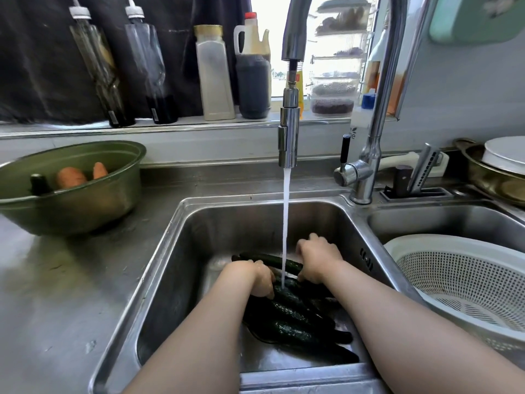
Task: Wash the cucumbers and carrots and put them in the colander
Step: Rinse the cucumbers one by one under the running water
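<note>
I'm working over the cucumbers [295, 322], which are lying in a wet, dark pile on the floor of the sink [170, 251], because that puts them right under the running water [285, 223]. My left hand [260, 277] is curling its fingers down around 1 at the far end of the pile, and my right hand [318, 260] is gripping another just across the stream, so the water is falling between my 2 hands onto the skins I'm rubbing. To my right, the white colander [460, 280] is sitting in the second basin, near enough to be reached over the divider, and nothing is showing inside it. On the tabletop [56, 294] to my left, the green bowl [71, 200] is holding 2 carrots [71, 177] and a dark cucumber end [39, 183], all unwashed, I judge. The faucet [289, 137] is hanging low over the sink, so lifting anything toward the colander is going to mean passing around its spout. Bottles are lining the sill behind.
</note>
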Tool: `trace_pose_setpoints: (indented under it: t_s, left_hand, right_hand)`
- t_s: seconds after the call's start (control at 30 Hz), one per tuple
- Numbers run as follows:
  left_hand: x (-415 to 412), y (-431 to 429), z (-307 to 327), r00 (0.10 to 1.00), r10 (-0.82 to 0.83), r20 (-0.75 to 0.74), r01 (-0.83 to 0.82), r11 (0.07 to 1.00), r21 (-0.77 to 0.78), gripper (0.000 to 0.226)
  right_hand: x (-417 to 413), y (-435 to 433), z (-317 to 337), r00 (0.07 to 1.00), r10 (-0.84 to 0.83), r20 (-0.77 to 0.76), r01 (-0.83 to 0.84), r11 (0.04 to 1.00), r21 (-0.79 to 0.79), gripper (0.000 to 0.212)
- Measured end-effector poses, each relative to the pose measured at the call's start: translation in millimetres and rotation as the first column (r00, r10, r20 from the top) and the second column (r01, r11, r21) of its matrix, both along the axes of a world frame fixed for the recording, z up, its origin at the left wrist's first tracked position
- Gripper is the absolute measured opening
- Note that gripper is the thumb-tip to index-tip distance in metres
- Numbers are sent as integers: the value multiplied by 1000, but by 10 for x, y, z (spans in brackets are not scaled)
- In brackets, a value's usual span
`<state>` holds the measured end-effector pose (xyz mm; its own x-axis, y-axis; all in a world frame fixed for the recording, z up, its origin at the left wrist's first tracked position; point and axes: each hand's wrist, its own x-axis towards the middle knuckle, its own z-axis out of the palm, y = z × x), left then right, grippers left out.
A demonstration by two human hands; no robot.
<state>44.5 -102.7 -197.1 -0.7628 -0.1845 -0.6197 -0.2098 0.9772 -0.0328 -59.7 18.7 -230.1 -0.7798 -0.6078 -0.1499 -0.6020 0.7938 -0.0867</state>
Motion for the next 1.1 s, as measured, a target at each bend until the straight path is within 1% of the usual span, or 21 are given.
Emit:
trace_pose_setpoints:
  t_s: [0.07, 0.13, 0.17, 0.2, 0.27, 0.3, 0.37, 0.4, 0.43, 0.47, 0.53, 0.57, 0.6, 0.63, 0.7, 0.73, 0.8, 0.87, 0.93, 1.0, 1.1]
  left_hand:
    - [14, 14, 5, 1000, 1, -1, -1, 1000, -7, 51]
    - [-1, -18, -5, 998, 70, 1, -70, 997, 29, 49]
    - [-19, -38, -14, 995, 104, 2, -104, 993, 49, 48]
    - [-36, -47, -11, 993, 121, 3, -121, 991, 58, 47]
    - [-44, -62, -13, 991, 137, 11, -137, 990, 39, 47]
    - [-43, -73, -32, 990, 139, 33, -140, 990, 33, 48]
    - [-20, -103, -76, 981, 172, 90, -174, 984, 23, 54]
    - [-3, -122, -92, 975, 189, 114, -192, 981, 16, 55]
    - [-2, -158, -134, 969, 203, 141, -207, 978, 20, 53]
    - [-9, -193, -170, 959, 216, 184, -228, 972, 49, 47]
    - [3, -208, -211, 915, 273, 297, -324, 936, 138, 39]
    - [3, -217, -252, 901, 298, 315, -361, 918, 164, 38]
    - [-1, -239, -295, 907, 305, 291, -365, 913, 180, 38]
    - [-8, -267, -321, 925, 303, 228, -346, 920, 184, 40]
    - [-11, -299, -283, 955, 297, 10, -292, 933, 213, 36]
    - [-7, -294, -239, 944, 314, -97, -279, 922, 269, 31]
    - [-6, -284, -139, 902, 376, -213, -271, 877, 396, 26]
    - [2, -258, -33, 880, 416, -228, -281, 844, 456, 24]
    - [23, -256, 99, 884, 417, -210, -297, 849, 436, 23]
    - [48, -269, 271, 895, 407, -181, -316, 867, 385, 25]
    - [150, -295, 622, 899, 406, -161, -328, 871, 365, 29]
  right_hand:
    - [36, -33, 59, 999, 31, -14, -31, 999, -32, 31]
    - [76, -49, 118, 999, 33, 4, -33, 999, -14, 12]
    - [98, -48, 146, 999, 30, 22, -30, 1000, 9, 11]
    - [123, -46, 175, 998, 17, 66, -19, 999, 33, 18]
    - [166, -53, 167, 961, -44, 273, 18, 995, 99, 34]
    - [178, -71, 141, 921, -81, 381, 23, 988, 154, 36]
    - [163, -125, 58, 845, -147, 514, -11, 957, 291, 31]
    - [154, -148, 26, 826, -171, 538, -24, 941, 337, 28]
    - [145, -168, 11, 828, -173, 533, -35, 933, 358, 26]
    - [137, -175, 6, 855, -140, 499, -59, 930, 362, 23]
    - [163, -168, 68, 931, -31, 363, -98, 939, 331, 20]
    - [163, -157, 67, 954, 0, 300, -90, 954, 285, 22]
    - [149, -149, 49, 967, 14, 255, -78, 967, 242, 24]
    - [142, -143, 29, 970, 13, 243, -67, 974, 215, 27]
    - [109, -130, -4, 957, -12, 290, -43, 982, 184, 31]
    - [88, -123, -7, 948, -22, 319, -36, 984, 174, 29]
    - [49, -116, 33, 920, -37, 391, 26, 999, 35, 19]
    - [24, -129, 127, 914, -37, 405, 97, 987, -129, 13]
    - [69, -150, 257, 904, -44, 426, 136, 973, -188, 14]
    - [198, -187, 413, 879, -29, 476, 104, 986, -132, 17]
    - [437, -275, 646, 817, -15, 576, -13, 999, 44, 26]
